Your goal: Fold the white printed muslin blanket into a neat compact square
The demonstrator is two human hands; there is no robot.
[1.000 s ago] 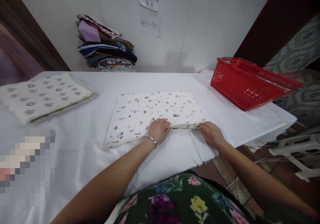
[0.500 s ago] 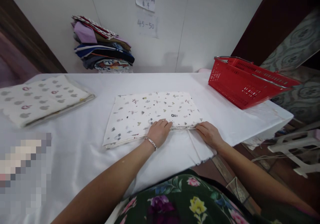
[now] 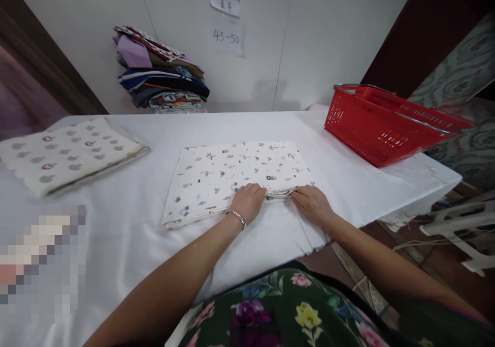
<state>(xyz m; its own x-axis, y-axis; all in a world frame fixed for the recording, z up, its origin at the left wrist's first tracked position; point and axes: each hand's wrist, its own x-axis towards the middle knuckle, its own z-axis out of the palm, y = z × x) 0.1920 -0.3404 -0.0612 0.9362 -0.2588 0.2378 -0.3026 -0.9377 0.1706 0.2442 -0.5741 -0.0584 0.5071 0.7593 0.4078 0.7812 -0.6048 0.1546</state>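
A folded white cloth with small flower prints [image 3: 232,174] lies flat in the middle of the white-covered table [image 3: 247,125]. My left hand [image 3: 247,202], with a bracelet on the wrist, rests fingers-down on the cloth's near edge, pressing it flat. My right hand [image 3: 311,205] is at the same near edge, a little to the right, its fingers curled onto the layered edge of the cloth and pinching it. The two hands are close together.
A second folded cloth with grey and red prints [image 3: 65,153] lies at the table's left. A stack of folded coloured fabrics [image 3: 162,76] stands against the back wall. A red plastic basket [image 3: 386,125] sits at the right end. White plastic furniture [image 3: 460,233] stands beyond the table's right edge.
My right hand has slid left along the cloth's near edge, closer to my left hand. The left hand has stayed in place.
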